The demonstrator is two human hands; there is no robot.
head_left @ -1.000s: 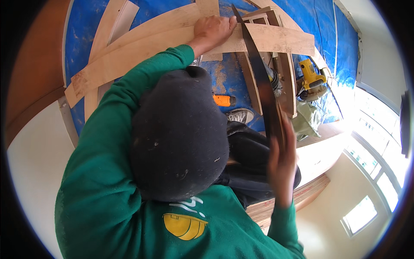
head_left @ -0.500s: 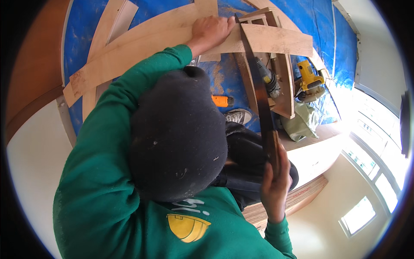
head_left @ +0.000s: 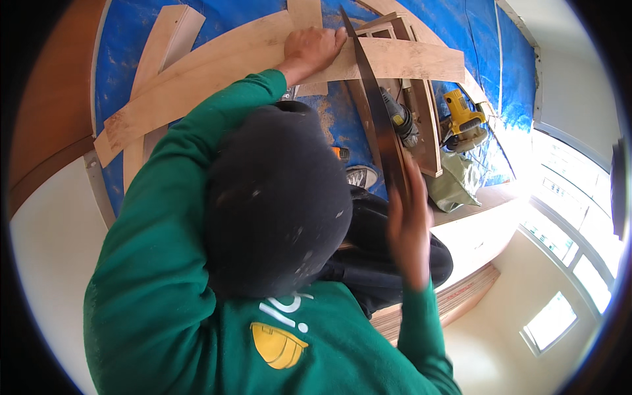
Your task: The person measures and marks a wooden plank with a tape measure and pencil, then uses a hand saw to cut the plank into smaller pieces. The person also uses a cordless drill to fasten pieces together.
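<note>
A long, pale wooden board lies across the far side, with my left hand closed over its far edge and pressing on it. In my right hand is a hand saw, its handle gripped and slightly blurred. The dark blade slants away from me across the board, just right of my left hand, and its tip reaches past the far edge. Whether the teeth are in a cut cannot be seen. A dark rounded cap hides the middle of the view.
Under the board's right part stands a wooden frame box with a grey power tool inside. A yellow power saw and a pale green bag sit beside it. More planks lie left on the blue sheet. Stacked boards are lower right.
My right hand has pushed the saw forward, away from me, so its tip now extends farther past the board. My left hand stays on the board. The view has shifted slightly.
</note>
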